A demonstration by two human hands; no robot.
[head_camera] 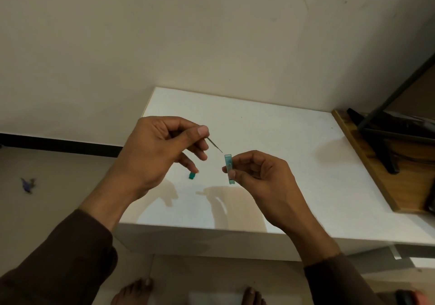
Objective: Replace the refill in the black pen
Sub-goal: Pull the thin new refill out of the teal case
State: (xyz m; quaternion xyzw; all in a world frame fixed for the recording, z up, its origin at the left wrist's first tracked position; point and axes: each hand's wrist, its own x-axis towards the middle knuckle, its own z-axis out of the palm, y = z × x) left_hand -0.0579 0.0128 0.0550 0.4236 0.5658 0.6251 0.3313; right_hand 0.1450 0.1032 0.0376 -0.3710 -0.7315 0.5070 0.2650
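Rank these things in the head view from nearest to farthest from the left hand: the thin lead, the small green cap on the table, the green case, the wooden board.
1. Thin lead: pinched in the left hand.
2. Small green cap: on the white table, just under the fingers.
3. Green case: held in the right hand.
4. Wooden board: far right.

A thin dark refill (pixel 215 145) is held up above the white surface, slanted w/ its fine tip pointing down-right, approx. at the open top of a translucent teal barrel (pixel 229 168). The refill's upper end is hidden. The barrel is held upright just right of the refill tip, not touching it. A small teal cap piece (pixel 192 175) is seen lower left of the barrel, nr. centre.
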